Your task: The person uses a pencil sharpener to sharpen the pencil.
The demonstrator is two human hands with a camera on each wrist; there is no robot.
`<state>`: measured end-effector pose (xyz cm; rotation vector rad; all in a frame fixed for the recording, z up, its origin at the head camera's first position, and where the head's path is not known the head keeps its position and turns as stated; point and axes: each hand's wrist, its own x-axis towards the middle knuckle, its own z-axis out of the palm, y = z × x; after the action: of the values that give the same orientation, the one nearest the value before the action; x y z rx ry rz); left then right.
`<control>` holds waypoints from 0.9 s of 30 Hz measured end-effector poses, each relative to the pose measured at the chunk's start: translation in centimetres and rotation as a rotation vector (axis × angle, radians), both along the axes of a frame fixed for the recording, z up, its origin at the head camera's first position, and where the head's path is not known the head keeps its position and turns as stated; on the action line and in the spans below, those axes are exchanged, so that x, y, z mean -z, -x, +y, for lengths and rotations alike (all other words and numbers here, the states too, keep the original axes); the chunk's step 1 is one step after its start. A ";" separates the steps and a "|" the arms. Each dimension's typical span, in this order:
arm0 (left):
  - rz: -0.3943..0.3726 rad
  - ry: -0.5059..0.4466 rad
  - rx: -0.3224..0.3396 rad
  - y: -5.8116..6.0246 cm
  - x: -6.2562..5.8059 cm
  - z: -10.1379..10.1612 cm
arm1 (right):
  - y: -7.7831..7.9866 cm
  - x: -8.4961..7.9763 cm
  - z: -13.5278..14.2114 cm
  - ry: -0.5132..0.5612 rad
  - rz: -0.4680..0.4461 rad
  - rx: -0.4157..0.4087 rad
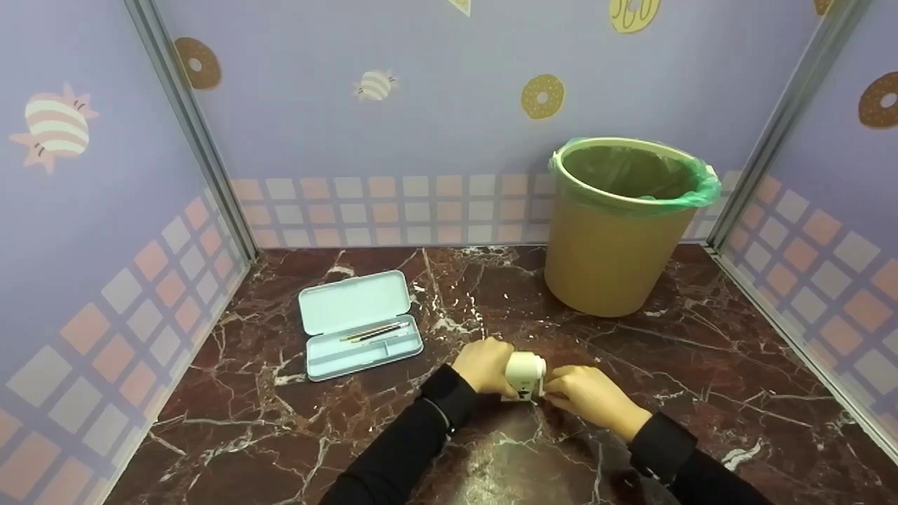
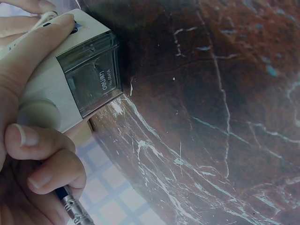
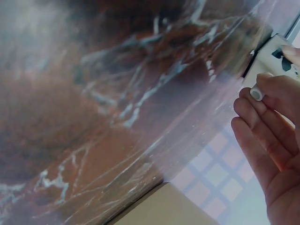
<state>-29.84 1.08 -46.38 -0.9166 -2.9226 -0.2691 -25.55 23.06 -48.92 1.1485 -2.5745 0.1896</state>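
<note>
In the head view a white desktop pencil sharpener (image 1: 524, 370) stands on the marble-patterned surface. My left hand (image 1: 484, 365) grips it from the left. The left wrist view shows its clear shavings drawer (image 2: 93, 75) and my left thumb or finger laid along the white body. A dark pencil (image 2: 75, 208) with a silver ferrule sticks out from under my curled left fingers; its other end is hidden. On the right side, my right hand (image 1: 586, 393) pinches the small white crank knob (image 3: 256, 93) between thumb and fingers.
An open light-blue pencil case (image 1: 361, 359) with several pencils (image 1: 375, 332) lies at the left. A tan bin (image 1: 610, 259) with a green liner stands at the back right. Patterned wall panels (image 1: 393, 140) enclose the surface. Small pale specks lie behind the sharpener.
</note>
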 end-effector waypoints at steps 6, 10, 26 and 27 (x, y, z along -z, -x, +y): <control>0.002 0.007 -0.003 0.0 0.1 0.0 | -0.7 -0.4 0.1 0.003 0.007 -0.019; -0.002 0.006 -0.001 0.0 0.1 0.0 | -1.1 -0.9 0.3 0.021 0.018 -0.047; 0.022 0.010 -0.001 0.0 0.2 0.0 | -1.8 -3.2 0.6 0.090 0.061 -0.089; 0.023 0.012 -0.003 0.0 0.2 0.0 | -1.8 -3.3 0.7 0.094 0.064 -0.087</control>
<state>-29.83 1.08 -46.55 -0.9112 -2.9080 -0.2390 -23.72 23.73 -45.59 1.2123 -2.4353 0.2856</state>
